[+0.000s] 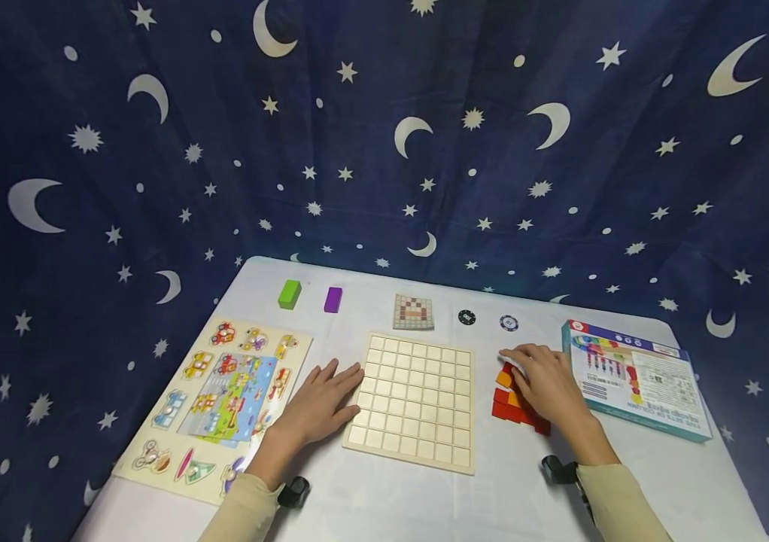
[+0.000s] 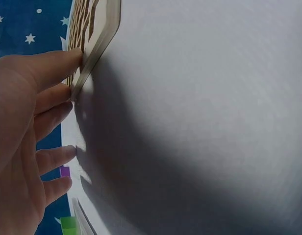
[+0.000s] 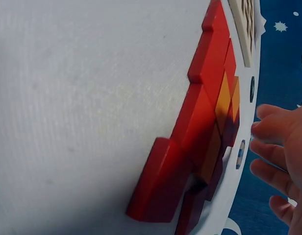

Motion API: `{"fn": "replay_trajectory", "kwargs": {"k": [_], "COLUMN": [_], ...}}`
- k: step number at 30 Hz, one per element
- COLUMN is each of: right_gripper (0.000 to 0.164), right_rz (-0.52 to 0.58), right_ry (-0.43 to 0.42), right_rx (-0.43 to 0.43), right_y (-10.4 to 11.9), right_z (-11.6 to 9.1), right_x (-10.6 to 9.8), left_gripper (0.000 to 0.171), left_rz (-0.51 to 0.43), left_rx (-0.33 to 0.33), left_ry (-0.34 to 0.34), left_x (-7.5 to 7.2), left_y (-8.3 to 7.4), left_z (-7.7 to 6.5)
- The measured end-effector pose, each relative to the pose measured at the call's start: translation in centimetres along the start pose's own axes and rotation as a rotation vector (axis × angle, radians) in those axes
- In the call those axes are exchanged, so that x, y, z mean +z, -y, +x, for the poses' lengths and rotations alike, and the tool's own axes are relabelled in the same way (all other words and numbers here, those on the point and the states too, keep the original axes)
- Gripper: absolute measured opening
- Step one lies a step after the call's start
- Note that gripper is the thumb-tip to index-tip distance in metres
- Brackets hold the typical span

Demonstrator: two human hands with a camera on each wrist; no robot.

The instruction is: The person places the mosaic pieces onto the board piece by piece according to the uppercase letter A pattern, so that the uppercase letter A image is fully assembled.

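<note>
A wooden grid board (image 1: 418, 403) with square recesses lies flat in the middle of the table. My left hand (image 1: 320, 399) rests at its left edge, fingers spread. In the left wrist view, the thumb and nearest fingers of that hand (image 2: 23, 117) touch the board's rim (image 2: 104, 39). Right of the board lies a cluster of red tiles (image 1: 506, 406) and orange tiles (image 1: 505, 379). Over its right side reaches my right hand (image 1: 550, 380), partly covering it. Loosely bent fingers (image 3: 273, 154) show in the right wrist view, holding nothing visible; whether they touch a tile I cannot tell.
A wooden peg puzzle (image 1: 215, 406) lies left, a boxed set (image 1: 635, 376) right. Along the back are a green block (image 1: 289, 294), a purple block (image 1: 333, 299), a small pattern card (image 1: 414, 312), a black chip (image 1: 466, 317) and a blue-white chip (image 1: 509, 323). A starry curtain (image 1: 384, 135) hangs behind.
</note>
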State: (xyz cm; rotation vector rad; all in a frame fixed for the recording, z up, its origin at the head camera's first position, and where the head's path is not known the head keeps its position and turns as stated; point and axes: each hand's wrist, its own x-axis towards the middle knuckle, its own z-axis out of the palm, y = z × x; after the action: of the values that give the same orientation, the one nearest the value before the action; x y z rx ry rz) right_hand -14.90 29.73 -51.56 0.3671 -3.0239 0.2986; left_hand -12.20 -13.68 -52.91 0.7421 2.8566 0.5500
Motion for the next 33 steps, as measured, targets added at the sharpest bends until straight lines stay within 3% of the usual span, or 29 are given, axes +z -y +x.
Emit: {"fn": "replay_trajectory", "kwargs": {"k": [6,15,27,33], "right_gripper": [0.038,0.041,0.039,0.041], "right_rz": [-0.026,-0.096,-0.116,-0.091], "right_ry": [0.078,0.113,0.134,0.091], "right_rx": [0.001,-0.028,0.015,0.045], "right_y": [-0.5,-1.2,-2.4,-2.1], "right_z": [0.3,0.6,0.9,1.0], "right_x": [0.2,-0.1,-0.1,0.0], "left_gripper": [0.064,0.063,0.064,0.065], "left_rz": [0.019,0.008,0.012,0.009], "left_rx": [-0.008,0.009,0.012,0.010], "left_ry": [-0.007,-0.057,-0.079,-0.077], "left_x": [0.3,0.7,1.2,1.3], "left_y": [0.1,0.1,0.2,0.3], "left_z": [0.1,-0.2,-0.5,-0.5]}}
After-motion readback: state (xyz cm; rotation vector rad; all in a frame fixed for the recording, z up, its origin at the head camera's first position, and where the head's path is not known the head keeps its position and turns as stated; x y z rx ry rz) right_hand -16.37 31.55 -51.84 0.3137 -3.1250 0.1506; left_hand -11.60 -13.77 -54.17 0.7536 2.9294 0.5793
